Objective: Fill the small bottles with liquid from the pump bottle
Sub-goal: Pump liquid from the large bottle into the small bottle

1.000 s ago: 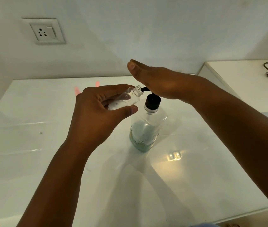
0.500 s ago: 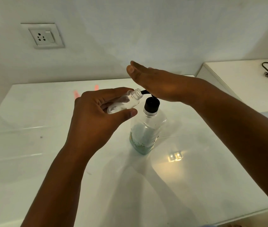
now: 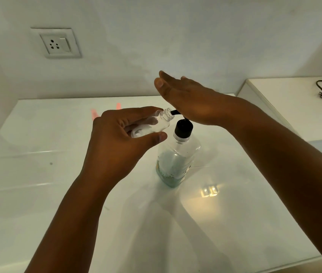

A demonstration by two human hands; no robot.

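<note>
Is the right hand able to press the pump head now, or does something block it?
Probably yes. The right hand lies flat over the pump bottle, palm on the pump head, nothing between them. The small bottle in the left hand sits beside, at the nozzle.

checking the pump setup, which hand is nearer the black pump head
Right. The right hand lies flat on top of the pump head, palm pressing it. The left hand is beside it to the left, holding the small bottle tilted with its mouth at the nozzle.

Head-worn view, forward and downward
</note>
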